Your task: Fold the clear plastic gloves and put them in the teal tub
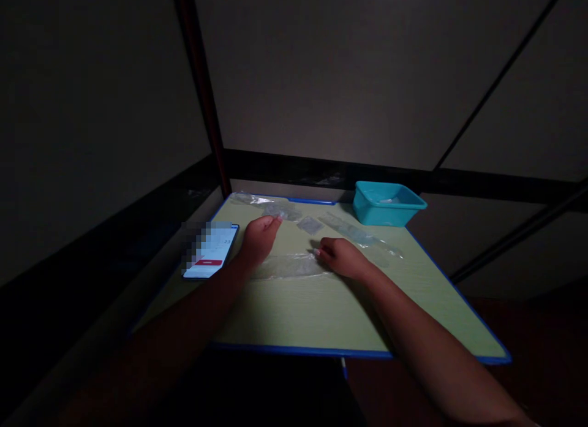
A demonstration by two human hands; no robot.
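L hand point(263, 237) & R hand point(339, 256) both had narrow grips; cdn't tell if either held anything. Clear plastic sleeve point(291, 266) lay on tabletop point(312, 320), just by R hand. Poss. risk: thin plastic slipping or creasing, b/c dim light hid edges. Phone point(219, 250) read "23"; other txt illegible.

The bare left hand point(260, 238) is curling loosely; the bare right hand point(342, 256) is bending its fingers inward, apart from it and nearer the body. Both bare forearms point(413, 323) are slanting inward.
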